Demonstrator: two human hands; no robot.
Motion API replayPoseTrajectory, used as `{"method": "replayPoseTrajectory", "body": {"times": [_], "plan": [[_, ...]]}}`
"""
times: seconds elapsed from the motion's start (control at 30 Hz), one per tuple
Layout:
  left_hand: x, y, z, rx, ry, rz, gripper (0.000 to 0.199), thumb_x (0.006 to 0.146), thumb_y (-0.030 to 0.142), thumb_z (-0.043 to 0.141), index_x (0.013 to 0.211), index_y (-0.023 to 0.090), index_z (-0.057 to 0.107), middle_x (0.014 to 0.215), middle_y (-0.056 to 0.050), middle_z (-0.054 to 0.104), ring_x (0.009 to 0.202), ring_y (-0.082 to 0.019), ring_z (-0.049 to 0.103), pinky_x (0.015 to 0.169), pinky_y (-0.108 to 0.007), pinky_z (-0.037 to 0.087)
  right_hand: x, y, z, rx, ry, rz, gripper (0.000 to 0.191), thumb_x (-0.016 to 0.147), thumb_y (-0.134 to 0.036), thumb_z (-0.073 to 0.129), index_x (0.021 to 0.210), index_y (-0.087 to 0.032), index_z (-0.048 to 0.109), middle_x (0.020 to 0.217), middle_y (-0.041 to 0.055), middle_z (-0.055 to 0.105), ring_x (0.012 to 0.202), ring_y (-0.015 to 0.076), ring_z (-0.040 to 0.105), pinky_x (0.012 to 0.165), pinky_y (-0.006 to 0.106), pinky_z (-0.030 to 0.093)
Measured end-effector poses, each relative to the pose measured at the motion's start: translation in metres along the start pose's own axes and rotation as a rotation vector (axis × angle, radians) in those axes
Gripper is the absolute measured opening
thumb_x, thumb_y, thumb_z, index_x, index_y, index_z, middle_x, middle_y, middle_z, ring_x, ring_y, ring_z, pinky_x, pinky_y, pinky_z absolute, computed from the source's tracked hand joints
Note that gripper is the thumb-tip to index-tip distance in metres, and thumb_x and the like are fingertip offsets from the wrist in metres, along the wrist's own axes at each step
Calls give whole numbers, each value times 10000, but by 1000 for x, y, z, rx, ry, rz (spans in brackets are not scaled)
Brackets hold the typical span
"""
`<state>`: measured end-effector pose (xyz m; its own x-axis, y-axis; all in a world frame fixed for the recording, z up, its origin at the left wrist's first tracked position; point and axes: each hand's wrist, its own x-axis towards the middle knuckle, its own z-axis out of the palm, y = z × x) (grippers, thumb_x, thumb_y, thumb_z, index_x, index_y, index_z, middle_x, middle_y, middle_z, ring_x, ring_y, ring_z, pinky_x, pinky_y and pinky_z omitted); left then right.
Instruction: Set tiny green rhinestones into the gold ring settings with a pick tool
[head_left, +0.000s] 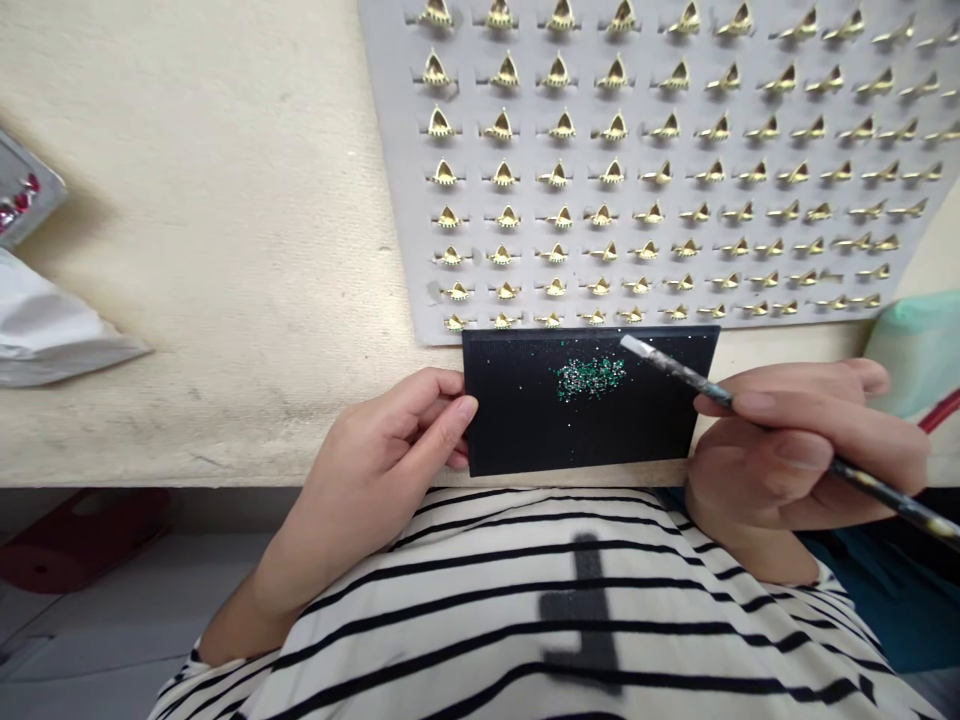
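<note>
Holding stick (679, 371) above black tray (525, 435) with tiny stones (590, 378).
Left hand (379, 455) pinching tray edge, right hand (795, 450) gripping stick; tray on worktop (225, 200); stones call for light touch.

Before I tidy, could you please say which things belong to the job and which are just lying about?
In use: black board, in left hand; tipped stick, in right hand; tiny stones; probably ring sheet.

Apparently idle: white packet; tray of red pieces; pale green item.
</note>
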<state>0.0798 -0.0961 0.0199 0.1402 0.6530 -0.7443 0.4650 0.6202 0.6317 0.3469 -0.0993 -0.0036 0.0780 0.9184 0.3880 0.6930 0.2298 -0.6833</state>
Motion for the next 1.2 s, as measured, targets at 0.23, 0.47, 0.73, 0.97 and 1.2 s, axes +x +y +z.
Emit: {"method": "replayPoseTrajectory", "body": {"times": [0.23,0.47,0.73,0.97,1.2], "plan": [[1,1,0,40,5,18,164,976,416,549,913,279,614,638,103,654,604,-80,681,614,-149,528,11,7,25,-15,334,-54,210,901,-387,517,992,-338,700,659,-65,625,601,116,633,548,342,387],[2,0,0,25,-2,16,145,974,414,557,920,296,621,640,116,658,594,-58,671,608,-122,517,10,-1,25,-41,245,-10,179,899,-313,519,929,-291,695,672,-71,647,659,108,643,647,350,451],[0,0,-1,26,-2,11,148,974,416,558,903,300,616,635,121,654,606,-51,674,605,-109,510,10,0,21,-70,186,6,191,902,-322,495,929,-292,682,697,-68,654,685,113,653,674,360,445],[1,-1,0,33,-2,1,159,974,423,557,900,293,613,645,125,652,608,-41,673,593,-92,499,10,-5,21,-46,174,53,167,889,-328,531,876,-265,686,703,-75,665,694,100,645,698,358,445],[1,-2,-1,49,4,13,165,973,426,556,900,288,610,636,128,650,603,-35,676,587,-79,494,8,-2,20,-6,192,41,186,893,-309,520,944,-303,699,733,-99,675,707,102,655,709,369,457]]}}
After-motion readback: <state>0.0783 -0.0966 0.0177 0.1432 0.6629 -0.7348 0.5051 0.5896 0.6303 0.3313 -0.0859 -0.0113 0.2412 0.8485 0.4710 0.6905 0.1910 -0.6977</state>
